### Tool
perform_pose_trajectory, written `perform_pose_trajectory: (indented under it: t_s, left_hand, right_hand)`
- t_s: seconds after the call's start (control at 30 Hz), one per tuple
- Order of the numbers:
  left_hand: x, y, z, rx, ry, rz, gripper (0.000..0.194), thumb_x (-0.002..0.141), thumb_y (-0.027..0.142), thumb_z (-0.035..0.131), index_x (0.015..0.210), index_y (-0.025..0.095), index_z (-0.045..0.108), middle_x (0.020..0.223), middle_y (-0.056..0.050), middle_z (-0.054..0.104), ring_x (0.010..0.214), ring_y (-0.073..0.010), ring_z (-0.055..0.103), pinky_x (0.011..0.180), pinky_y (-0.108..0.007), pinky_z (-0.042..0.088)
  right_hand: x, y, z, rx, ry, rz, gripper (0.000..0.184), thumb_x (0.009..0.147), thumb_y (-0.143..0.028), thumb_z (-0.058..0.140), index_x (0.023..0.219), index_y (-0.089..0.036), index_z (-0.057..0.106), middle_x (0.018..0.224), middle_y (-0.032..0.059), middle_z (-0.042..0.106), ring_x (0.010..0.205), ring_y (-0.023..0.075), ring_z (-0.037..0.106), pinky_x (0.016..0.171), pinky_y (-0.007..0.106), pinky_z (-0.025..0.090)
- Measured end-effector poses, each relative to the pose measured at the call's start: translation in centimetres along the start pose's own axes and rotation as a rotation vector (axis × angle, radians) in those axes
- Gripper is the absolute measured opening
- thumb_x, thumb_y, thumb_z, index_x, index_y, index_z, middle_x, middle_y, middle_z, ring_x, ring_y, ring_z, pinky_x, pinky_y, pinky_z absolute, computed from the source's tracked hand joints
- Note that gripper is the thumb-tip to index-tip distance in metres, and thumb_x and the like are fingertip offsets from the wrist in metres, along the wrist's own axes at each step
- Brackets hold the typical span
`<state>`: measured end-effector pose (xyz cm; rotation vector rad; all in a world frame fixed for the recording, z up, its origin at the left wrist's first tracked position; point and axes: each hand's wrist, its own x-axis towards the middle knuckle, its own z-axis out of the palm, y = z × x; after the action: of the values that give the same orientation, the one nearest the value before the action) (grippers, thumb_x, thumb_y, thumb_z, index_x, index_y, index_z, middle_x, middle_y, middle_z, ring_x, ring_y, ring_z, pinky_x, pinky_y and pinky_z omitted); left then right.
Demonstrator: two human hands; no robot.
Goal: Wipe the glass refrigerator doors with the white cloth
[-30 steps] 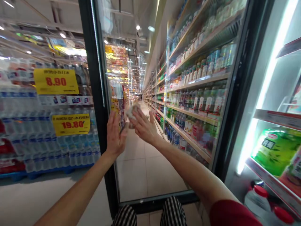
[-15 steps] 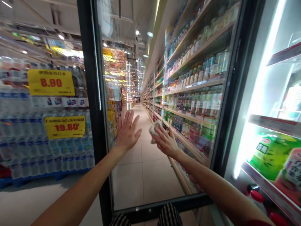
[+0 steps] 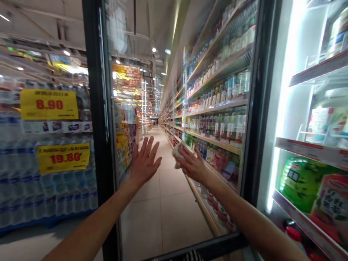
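Note:
In front of me stands a glass door [image 3: 141, 221] in a black frame, swung open from a lit cooler. My left hand [image 3: 145, 159] lies flat against the glass near the frame's left side, fingers spread, holding nothing. To its right, my right hand [image 3: 191, 161] presses a crumpled whitish cloth [image 3: 178, 154] to the pane. The fingers lie over the cloth and cover part of it. Through or reflected in the glass, shelves of bottled drinks [image 3: 217, 123] and a tiled aisle show.
At right are cooler shelves [image 3: 307, 148] with a green drink bottle [image 3: 297, 185], a reddish one [image 3: 330, 203] and red-capped bottles [image 3: 293, 233] lower down. Stacked water bottles [image 3: 24, 181] with yellow price signs [image 3: 49, 104] stand at left. The door's lower rail [image 3: 206, 248] runs near my knees.
My hands have drawn apart: the right one moved rightward and down with the cloth, the left spread its fingers on the glass. The view has turned slightly to the right.

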<state>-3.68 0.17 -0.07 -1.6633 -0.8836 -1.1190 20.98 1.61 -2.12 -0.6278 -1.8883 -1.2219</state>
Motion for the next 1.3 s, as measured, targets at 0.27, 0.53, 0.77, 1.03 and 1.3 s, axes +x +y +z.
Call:
perform_pose_trajectory:
  t_s: [0.27,0.53,0.77,1.03,1.3]
  left_hand:
    - [2.0,1.1,-0.1,0.000,0.013,0.051,0.060,0.083,0.031,0.048,0.138,0.018,0.027,0.143,-0.013,0.031,0.136,-0.0231,0.018,0.111,-0.047,0.010]
    - [6.1,1.7,0.7,-0.009,0.038,0.078,0.059,0.086,0.035,0.045,0.139,0.020,0.026,0.144,-0.010,0.030,0.136,-0.0225,0.019,0.111,-0.045,0.006]
    - [5.7,2.1,0.9,0.003,0.019,0.051,0.060,0.085,0.034,0.044,0.139,0.018,0.025,0.145,-0.012,0.027,0.137,-0.0240,0.017,0.111,-0.048,0.007]
    - [4.6,3.3,1.1,0.015,0.017,0.057,0.062,0.085,0.031,0.045,0.140,0.016,0.022,0.143,-0.013,0.030,0.136,-0.0234,0.018,0.111,-0.047,0.009]
    - [0.7,5.1,1.6,-0.041,-0.048,0.107,0.066,0.083,0.029,0.049,0.141,0.017,0.019,0.141,-0.012,0.034,0.136,-0.0234,0.020,0.111,-0.048,0.010]
  right_hand:
    - [0.2,11.7,-2.4,-0.219,0.509,0.996,0.046,0.084,-0.027,0.035,0.127,-0.018,0.046,0.137,0.0184,0.041,0.129,0.0306,0.034,0.098,0.063,0.023]
    - [-0.5,8.9,-2.2,-0.148,0.196,0.493,0.044,0.083,-0.026,0.041,0.126,-0.025,0.048,0.139,0.0103,0.041,0.131,0.0245,0.033,0.105,0.055,0.019]
    - [-0.1,10.8,-3.0,-0.201,0.329,0.859,0.046,0.084,-0.027,0.033,0.127,-0.018,0.047,0.138,0.0149,0.040,0.132,0.0261,0.032,0.103,0.055,0.024]
    - [-4.3,10.8,-3.4,-0.206,0.231,0.911,0.047,0.085,-0.028,0.034,0.130,-0.020,0.042,0.142,0.0144,0.035,0.133,0.0259,0.030,0.103,0.057,0.021]
    - [-16.5,2.5,-0.5,-0.162,0.191,1.067,0.052,0.086,-0.029,0.034,0.136,-0.016,0.034,0.142,0.0195,0.032,0.133,0.0311,0.025,0.098,0.059,0.028]
